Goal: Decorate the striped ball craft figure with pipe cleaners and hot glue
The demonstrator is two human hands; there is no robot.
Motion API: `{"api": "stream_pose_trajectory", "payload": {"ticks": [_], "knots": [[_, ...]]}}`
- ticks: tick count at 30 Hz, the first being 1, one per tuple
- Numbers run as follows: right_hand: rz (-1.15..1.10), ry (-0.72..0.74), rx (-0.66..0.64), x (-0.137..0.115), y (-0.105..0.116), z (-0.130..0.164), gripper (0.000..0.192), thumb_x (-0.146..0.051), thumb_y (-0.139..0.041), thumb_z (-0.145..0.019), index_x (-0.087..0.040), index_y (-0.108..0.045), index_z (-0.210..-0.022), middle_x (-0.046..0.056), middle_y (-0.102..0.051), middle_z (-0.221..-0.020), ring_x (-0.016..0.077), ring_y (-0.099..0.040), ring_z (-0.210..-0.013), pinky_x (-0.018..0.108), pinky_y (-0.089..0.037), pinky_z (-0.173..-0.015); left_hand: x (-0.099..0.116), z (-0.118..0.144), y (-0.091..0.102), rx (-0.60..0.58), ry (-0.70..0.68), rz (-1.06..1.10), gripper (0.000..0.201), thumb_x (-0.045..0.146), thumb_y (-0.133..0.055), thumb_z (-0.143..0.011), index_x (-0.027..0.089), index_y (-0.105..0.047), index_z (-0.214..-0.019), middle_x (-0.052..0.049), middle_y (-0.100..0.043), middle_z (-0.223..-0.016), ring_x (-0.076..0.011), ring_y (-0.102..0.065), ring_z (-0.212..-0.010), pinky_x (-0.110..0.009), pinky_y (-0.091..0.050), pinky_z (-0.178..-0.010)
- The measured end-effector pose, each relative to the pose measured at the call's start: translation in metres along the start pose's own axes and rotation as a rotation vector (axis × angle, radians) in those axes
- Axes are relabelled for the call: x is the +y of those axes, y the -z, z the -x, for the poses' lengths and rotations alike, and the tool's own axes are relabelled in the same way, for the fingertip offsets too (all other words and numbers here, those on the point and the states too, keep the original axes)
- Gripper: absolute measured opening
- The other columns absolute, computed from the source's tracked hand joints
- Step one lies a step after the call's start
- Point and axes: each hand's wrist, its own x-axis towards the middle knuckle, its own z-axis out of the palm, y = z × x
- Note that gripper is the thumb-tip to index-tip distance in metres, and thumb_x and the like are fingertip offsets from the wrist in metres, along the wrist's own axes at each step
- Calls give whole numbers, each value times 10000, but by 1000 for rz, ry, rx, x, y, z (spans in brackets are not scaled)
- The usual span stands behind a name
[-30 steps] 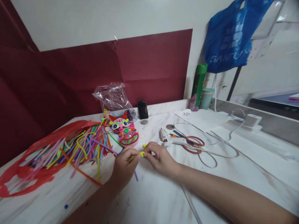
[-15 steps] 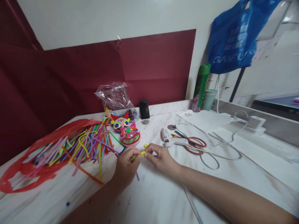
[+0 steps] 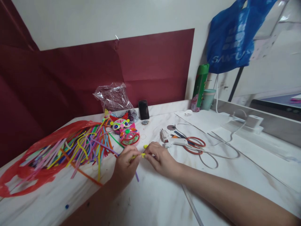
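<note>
Between the fingertips of both hands is a small yellow pipe cleaner [image 3: 143,155], bent or coiled. My left hand [image 3: 125,164] pinches one end, and my right hand [image 3: 162,159] grips the other side with thumb and forefinger. Another yellow bit [image 3: 145,146] shows just above the right fingers; whether it is the same piece I cannot tell. A purple pipe cleaner [image 3: 137,176] sticks out below the left hand. Just beyond the hands rests a colourful decorated pouch [image 3: 129,137] with a pink edge, and behind it a bright face-like craft piece [image 3: 119,124].
Loose pipe cleaners [image 3: 80,146] spread over a red plastic bag [image 3: 47,175] on the left. To the right are a white glue gun [image 3: 175,142], red-handled scissors [image 3: 197,142] and looping cables. A black phone [image 3: 143,110] leans on the back ledge, near clear plastic wrap [image 3: 115,96].
The view has shifted slightly. My fingers have closed in a little around the yellow pipe cleaner, so less of it shows. Both hands stay in nearly the same place.
</note>
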Motion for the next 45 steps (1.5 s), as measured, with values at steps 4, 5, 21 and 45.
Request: {"api": "stream_pose_trajectory", "payload": {"ticks": [4,5,21,45], "knots": [[-164,-204,52,-4,-1,-1,180,-246,-494,-855,-194,-486,-683,8,-543,-658,143,-503,-635,260,-396,-610,3,-1,-1,8,220,169,149,234,-563,-780,156,-620,-667,-12,-561,-669,-128,-553,-635,-225,-443,-582],[-201,-243,52,-4,-2,0,181,-263,-501,-852,-191,-493,-685,2,-542,-654,137,-499,-625,252,-394,-599,3,-1,-2,13,252,196,145,241,-575,-768,155,-623,-662,-10,-559,-659,-125,-545,-623,-223,-436,-571],[-481,-465,60,-5,-12,4,242,-403,-558,-812,-176,-548,-729,-4,-560,-655,130,-496,-623,263,-409,-607,11,0,-2,46,193,130,131,174,-567,-747,160,-623,-629,9,-543,-617,-112,-530,-595,-212,-423,-555],[74,71,-81,-5,7,-2,140,-148,-439,-858,-193,-515,-749,46,-561,-696,175,-505,-696,302,-393,-673,10,-4,11,-131,-139,-136,175,141,-468,-826,161,-626,-754,-31,-602,-673,-124,-569,-649,-221,-448,-588]]}}
